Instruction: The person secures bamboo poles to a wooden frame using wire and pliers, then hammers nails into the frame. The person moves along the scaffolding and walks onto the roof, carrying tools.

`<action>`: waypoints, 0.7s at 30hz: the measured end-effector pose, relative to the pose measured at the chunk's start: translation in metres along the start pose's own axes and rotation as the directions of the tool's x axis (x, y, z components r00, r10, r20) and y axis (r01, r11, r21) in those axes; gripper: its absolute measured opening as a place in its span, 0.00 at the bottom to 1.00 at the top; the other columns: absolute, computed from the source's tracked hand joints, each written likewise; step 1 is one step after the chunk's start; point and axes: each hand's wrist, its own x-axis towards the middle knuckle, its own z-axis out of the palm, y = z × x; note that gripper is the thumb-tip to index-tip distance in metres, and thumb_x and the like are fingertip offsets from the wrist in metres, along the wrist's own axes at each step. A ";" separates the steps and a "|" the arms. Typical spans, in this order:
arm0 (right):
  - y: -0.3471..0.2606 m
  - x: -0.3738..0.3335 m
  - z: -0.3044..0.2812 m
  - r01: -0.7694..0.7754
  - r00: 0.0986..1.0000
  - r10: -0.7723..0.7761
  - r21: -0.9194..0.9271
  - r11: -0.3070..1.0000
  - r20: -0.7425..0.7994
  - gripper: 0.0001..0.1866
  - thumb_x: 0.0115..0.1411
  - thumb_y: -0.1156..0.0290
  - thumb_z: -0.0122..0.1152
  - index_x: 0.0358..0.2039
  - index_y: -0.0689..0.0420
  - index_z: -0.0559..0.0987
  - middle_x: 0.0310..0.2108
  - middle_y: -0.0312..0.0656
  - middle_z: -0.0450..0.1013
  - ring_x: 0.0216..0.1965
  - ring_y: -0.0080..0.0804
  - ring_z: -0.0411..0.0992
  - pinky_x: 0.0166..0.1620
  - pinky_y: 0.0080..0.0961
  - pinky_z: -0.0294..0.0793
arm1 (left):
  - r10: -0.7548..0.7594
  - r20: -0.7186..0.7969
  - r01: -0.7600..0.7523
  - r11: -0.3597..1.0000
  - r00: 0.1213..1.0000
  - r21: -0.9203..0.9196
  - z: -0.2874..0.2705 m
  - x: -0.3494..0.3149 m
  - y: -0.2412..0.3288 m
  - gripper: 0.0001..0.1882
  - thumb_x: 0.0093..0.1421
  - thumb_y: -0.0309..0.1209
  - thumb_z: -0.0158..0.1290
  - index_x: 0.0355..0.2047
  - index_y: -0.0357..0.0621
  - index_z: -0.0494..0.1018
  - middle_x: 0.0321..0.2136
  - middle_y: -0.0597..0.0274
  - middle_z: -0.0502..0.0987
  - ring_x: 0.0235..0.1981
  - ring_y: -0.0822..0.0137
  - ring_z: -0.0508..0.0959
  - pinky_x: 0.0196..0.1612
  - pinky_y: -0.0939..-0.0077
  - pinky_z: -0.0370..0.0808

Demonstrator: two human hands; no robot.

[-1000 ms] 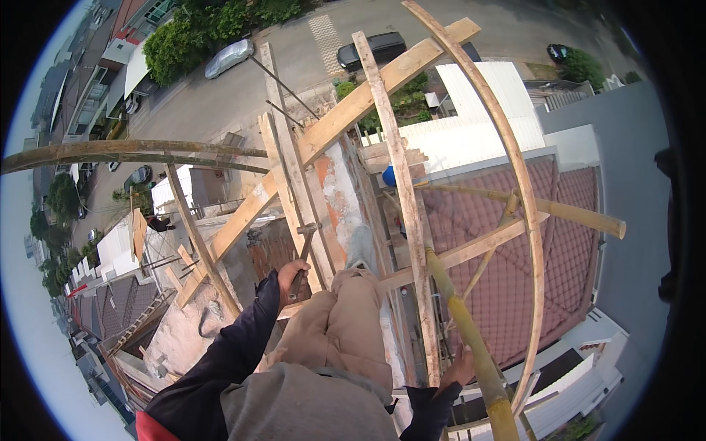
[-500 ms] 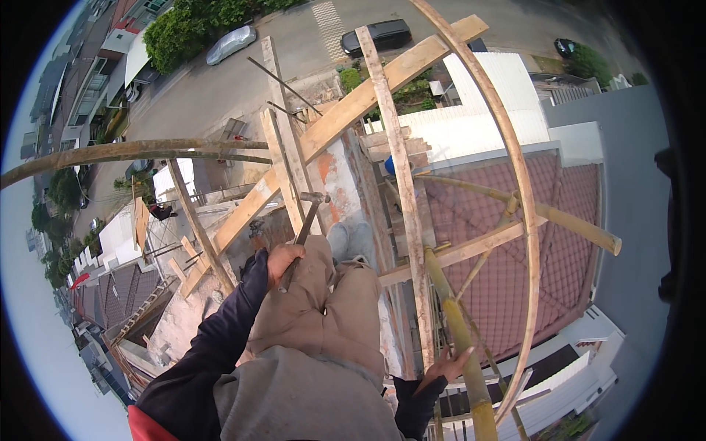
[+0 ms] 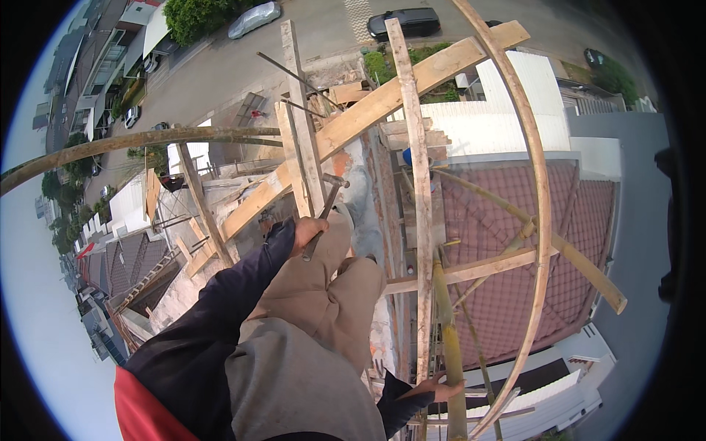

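Observation:
My left hand point(image 3: 309, 232) is wrapped around the handle of a hammer point(image 3: 332, 197). The hammer's head points up and away, close to upright timber posts point(image 3: 302, 147). At the lower right, my right hand point(image 3: 440, 388) grips a thick bamboo pole point(image 3: 450, 331), with its fingers across the pole and partly hidden. A long pale timber point(image 3: 418, 176) runs beside that pole. A wide plank point(image 3: 368, 106) crosses diagonally in front of me, behind the posts. My bent legs are above a narrow brick and plaster wall top point(image 3: 360, 169).
I am high above a street with parked cars point(image 3: 404, 24). A red tiled roof point(image 3: 493, 309) lies below on the right. A curved bamboo pole point(image 3: 543, 169) arcs past my right side, and another point(image 3: 147, 138) reaches in from the left. Thin metal bars point(image 3: 290, 73) stick out beyond the posts.
The timbers and hammer have shifted slightly right and upward in view. My knees have moved, with one leg swung sideways. My left hand keeps the hammer; the right stays at the bamboo pole.

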 end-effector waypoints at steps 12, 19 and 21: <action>0.030 0.045 -0.031 0.304 0.950 -0.237 -0.435 0.848 0.201 0.26 0.57 0.57 0.62 0.53 0.52 0.70 0.51 0.42 0.64 0.52 0.35 0.65 0.46 0.33 0.76 | -0.096 -0.003 0.094 0.960 0.995 0.266 -0.001 0.076 -0.005 0.16 0.55 0.42 0.53 0.28 0.39 0.76 0.21 0.61 0.75 0.20 0.69 0.73 0.23 0.69 0.69; 0.006 0.029 0.000 -0.238 0.951 0.219 -0.064 0.969 -0.217 0.28 0.54 0.48 0.60 0.51 0.49 0.70 0.49 0.38 0.65 0.53 0.34 0.63 0.47 0.43 0.74 | -0.170 0.062 0.139 0.927 0.983 0.349 0.003 0.061 0.022 0.26 0.55 0.47 0.51 0.37 0.32 0.78 0.30 0.53 0.79 0.32 0.60 0.78 0.37 0.65 0.73; 0.005 0.028 0.008 -0.292 0.940 0.277 -0.054 0.955 -0.197 0.29 0.55 0.45 0.58 0.51 0.50 0.71 0.50 0.40 0.65 0.53 0.35 0.64 0.50 0.44 0.72 | -0.102 0.144 0.015 0.862 0.984 0.507 0.007 0.054 0.029 0.28 0.55 0.50 0.50 0.40 0.32 0.78 0.31 0.50 0.80 0.35 0.58 0.79 0.41 0.64 0.73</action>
